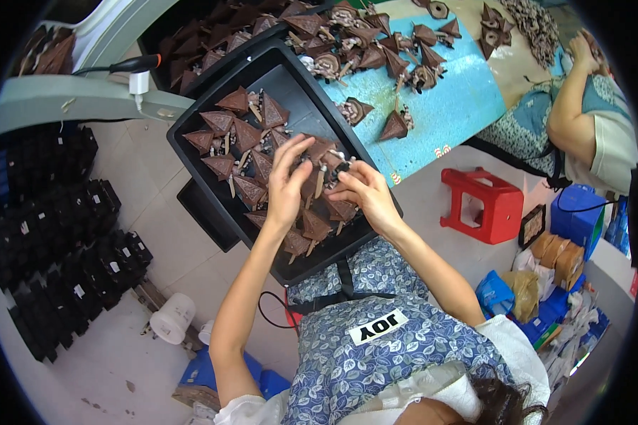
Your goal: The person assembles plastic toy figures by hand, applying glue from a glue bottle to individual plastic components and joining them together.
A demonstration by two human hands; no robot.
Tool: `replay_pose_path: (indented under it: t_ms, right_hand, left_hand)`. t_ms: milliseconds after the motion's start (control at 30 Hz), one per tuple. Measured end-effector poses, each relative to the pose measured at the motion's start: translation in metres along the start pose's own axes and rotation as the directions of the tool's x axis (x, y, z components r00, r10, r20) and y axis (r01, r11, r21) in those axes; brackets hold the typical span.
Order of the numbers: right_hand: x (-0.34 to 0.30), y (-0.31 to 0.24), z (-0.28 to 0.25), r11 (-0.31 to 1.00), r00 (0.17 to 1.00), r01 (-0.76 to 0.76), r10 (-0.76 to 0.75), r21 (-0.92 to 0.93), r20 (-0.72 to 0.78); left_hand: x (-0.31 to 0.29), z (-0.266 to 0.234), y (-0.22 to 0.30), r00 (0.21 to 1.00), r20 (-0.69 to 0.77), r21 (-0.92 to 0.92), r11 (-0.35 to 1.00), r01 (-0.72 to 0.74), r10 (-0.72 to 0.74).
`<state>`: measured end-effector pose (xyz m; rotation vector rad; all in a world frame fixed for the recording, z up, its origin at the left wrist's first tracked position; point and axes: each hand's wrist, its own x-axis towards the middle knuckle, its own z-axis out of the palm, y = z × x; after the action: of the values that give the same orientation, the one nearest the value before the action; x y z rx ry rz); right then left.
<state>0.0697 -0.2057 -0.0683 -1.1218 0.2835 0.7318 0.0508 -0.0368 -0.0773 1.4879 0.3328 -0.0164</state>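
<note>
Over a black plastic tray (181, 138) my hands hold one small brown ornament (321, 150) with a pointed, roof-like top, dark and white bits and a light tan stick. My left hand (290, 180) grips its left side, fingers curled along the top. On the other side my right hand (367, 195) pinches its lower right part near a small black piece. Underneath and to the left, several similar brown ornaments (247, 134) lie in the tray, tilted various ways. Fingers hide part of the held one.
A blue-topped table (461, 99) beyond the tray carries more brown ornaments (372, 57). Another person (574, 120) sits at the right. A red stool (485, 205) stands on the floor. Stacked black items (71, 262) fill the left side. An orange-tipped black tool (135, 64) lies on a ledge.
</note>
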Motion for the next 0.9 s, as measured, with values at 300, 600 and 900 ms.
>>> replay_pose_path:
  t_ms: [300,600,900]
  right_hand:
    - [0.026,0.015,-0.021,0.998,0.999,0.030,-0.032,0.060,0.031]
    - [0.032,-0.014,-0.070,0.739,0.839,0.294,-0.503,-0.607,-0.206]
    - [0.090,-0.019,-0.147,0.704,0.802,-0.022,-0.412,-0.710,-0.433]
  left_hand:
    - [0.037,0.006,-0.013,0.944,0.168,-0.379,0.865,0.329,-0.285]
    - [0.154,-0.026,-0.032,0.972,-0.235,0.550,0.824,0.139,-0.007]
    - [0.129,0.008,-0.004,0.775,-0.004,0.907,0.328,-0.263,0.632]
